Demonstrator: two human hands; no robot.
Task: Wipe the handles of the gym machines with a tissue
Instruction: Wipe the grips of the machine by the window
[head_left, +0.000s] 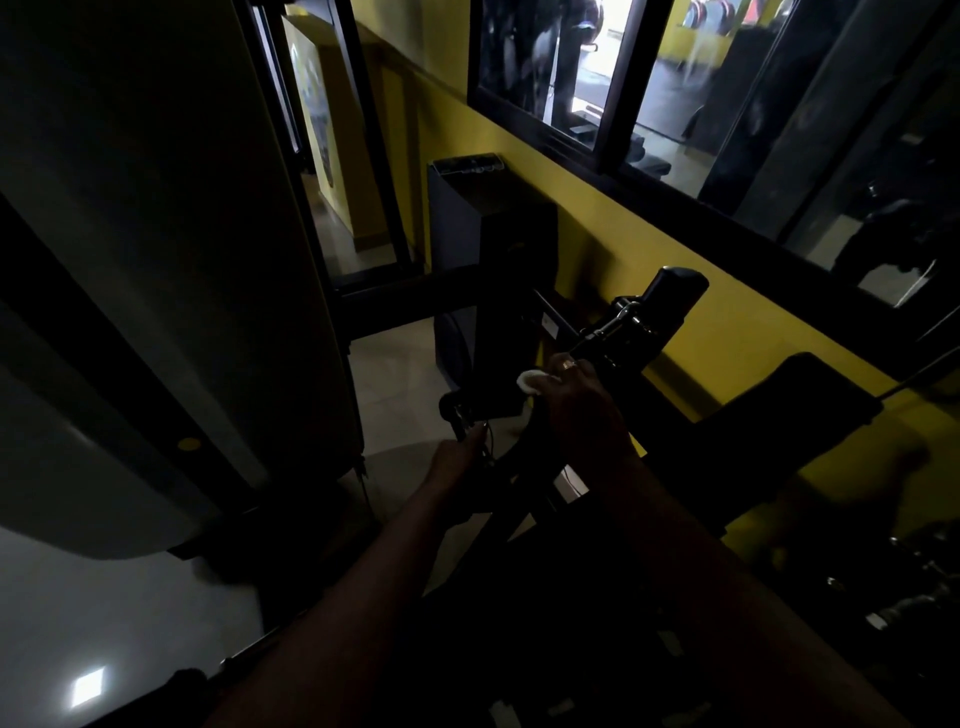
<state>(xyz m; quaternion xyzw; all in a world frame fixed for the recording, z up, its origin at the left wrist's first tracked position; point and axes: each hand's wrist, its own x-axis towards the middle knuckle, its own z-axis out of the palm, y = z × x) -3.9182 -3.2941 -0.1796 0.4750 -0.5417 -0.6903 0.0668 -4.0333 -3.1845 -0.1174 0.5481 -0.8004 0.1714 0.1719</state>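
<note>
- Your right forearm (675, 571) leads to the right hand (579, 400), whose fingers are clamped on the tissue (532, 383) and press it to the dark handle (452, 408).
- Left hand (454, 460) grips that handle's near-left end.
- Handle axis runs lower-left to upper-right, so you will likely wipe along it.

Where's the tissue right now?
Head view, just right of centre: the tissue is held in the right hand, beside the machine's dark handle.

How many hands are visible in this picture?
2. The left hand grips the black handle near centre; the right hand, up and right of it, holds the white tissue. No others show.
</note>
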